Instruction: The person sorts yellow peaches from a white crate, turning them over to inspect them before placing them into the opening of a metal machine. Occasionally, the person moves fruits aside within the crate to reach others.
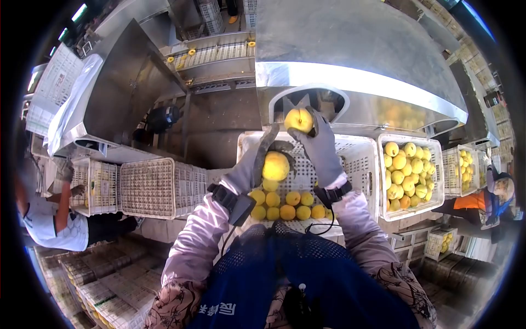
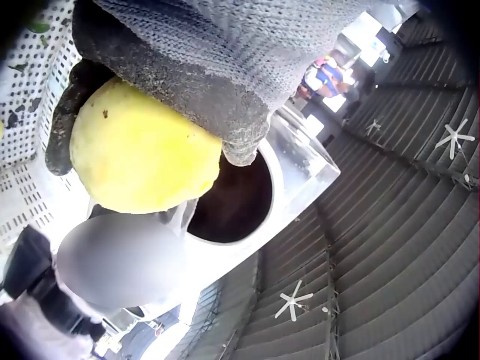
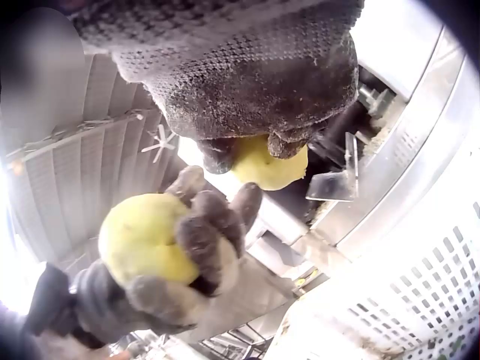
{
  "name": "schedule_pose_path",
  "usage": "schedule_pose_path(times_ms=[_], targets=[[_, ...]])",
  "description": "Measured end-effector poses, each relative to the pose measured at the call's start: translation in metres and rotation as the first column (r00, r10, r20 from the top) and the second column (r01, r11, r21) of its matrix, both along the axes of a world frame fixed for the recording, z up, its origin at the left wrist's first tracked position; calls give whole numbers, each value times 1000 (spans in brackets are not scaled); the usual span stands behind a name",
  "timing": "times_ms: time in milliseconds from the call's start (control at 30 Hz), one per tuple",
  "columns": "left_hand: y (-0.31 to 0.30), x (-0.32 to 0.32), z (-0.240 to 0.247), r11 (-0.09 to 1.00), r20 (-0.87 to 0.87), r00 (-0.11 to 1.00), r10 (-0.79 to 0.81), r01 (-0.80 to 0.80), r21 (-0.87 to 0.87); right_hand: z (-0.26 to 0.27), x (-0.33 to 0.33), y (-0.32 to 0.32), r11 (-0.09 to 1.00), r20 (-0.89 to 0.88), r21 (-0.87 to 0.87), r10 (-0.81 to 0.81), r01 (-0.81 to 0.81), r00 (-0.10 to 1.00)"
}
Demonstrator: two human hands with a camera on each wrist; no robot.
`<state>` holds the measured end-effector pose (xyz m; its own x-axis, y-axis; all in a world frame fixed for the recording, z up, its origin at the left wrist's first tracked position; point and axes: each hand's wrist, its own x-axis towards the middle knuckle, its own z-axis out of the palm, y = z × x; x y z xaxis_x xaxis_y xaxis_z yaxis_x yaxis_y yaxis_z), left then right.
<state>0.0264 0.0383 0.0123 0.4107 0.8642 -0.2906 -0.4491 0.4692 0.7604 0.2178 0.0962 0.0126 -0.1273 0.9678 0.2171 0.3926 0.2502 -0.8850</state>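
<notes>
My left hand, in a grey glove with dark coated fingers, grips a yellow peach above the white crate. Higher up, my right hand, gloved the same way, holds another yellow peach at the rounded opening of a steel machine. That peach's seam faces up in the head view. In the right wrist view, a thin metal plate stands beside the right hand's peach, and the glove covers much of the fruit. Several loose peaches lie in the crate's near part.
Right of my crate stands another crate full of yellow peaches. Stacked crates stand on the left. Two other people work at the sides, one in a white shirt, one in orange. A conveyor runs behind.
</notes>
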Motion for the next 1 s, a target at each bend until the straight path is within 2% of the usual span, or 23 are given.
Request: schedule_pose_path(times_ms=[67,100,167,200,267,300,367,400,433,467,500,533,567,600,633,667,733,767,800,833,867,967,1000], targets=[[-2,-5,0,979,-21,1000,-14,10,-202,-12,-10,21,993,25,-40,-114,115,993],[-11,-8,-3,985,-170,985,0,-29,-167,-14,-12,28,992,23,-40,-119,120,993],[-30,-22,-10,999,-341,939,-40,38,-12,-2,-17,34,975,34,-148,-160,164,986],[-40,-30,-11,998,-351,934,-62,47,-52,-8,-19,40,973,40,-156,-164,168,986],[-53,-37,-11,983,-326,943,-67,7,-182,-20,-24,59,975,187,15,-221,222,957],[-60,-35,-9,978,-346,938,-9,-64,-199,-22,-27,70,974,195,14,-223,225,955],[-68,-46,-21,973,-278,960,-29,-36,-226,-10,-36,79,939,202,129,-340,319,919],[-68,-48,-32,969,-248,969,7,-68,-238,8,-30,83,960,292,-21,-261,279,920],[-66,-49,-45,961,-218,975,44,-101,-258,16,-15,93,961,299,-34,-252,274,920],[-62,-50,-57,964,-131,988,78,-109,-244,19,6,105,997,458,61,-71,48,886],[-63,-49,-52,980,-355,932,71,1,198,15,17,106,974,605,110,93,-198,790],[-63,-48,-79,738,-491,799,348,89,669,-8,18,97,988,351,124,44,-93,935],[-59,-44,-66,752,-501,792,348,83,654,-29,16,89,994,72,112,-27,19,997],[-50,-39,-41,636,-523,718,459,145,758,2,5,49,961,-470,-265,-60,-75,881],[-41,-34,-24,499,-511,639,575,221,838,63,-10,10,820,143,-554,-77,144,987],[-36,-31,-20,498,-509,632,584,216,840,17,3,0,887,99,-460,107,-50,989],[-32,-25,-16,754,-437,870,229,125,645,37,1,-47,765,-152,-571,258,-298,954],[-31,-18,-16,751,-437,871,225,131,647,30,2,-56,768,-153,-569,253,-294,955],[-30,-11,-17,960,-108,989,101,-68,272,15,4,-63,905,58,-282,349,-320,935],[-28,-4,-9,976,256,958,131,-79,-203,12,3,-68,925,288,28,356,-379,889],[-27,0,2,971,259,963,76,-12,-240,15,7,-71,932,323,33,332,-361,886],[-26,19,24,978,182,981,66,-27,-209,6,17,-70,948,266,24,299,-316,917],[-28,15,43,914,175,979,105,-26,-405,7,22,-70,949,266,27,297,-315,917]])
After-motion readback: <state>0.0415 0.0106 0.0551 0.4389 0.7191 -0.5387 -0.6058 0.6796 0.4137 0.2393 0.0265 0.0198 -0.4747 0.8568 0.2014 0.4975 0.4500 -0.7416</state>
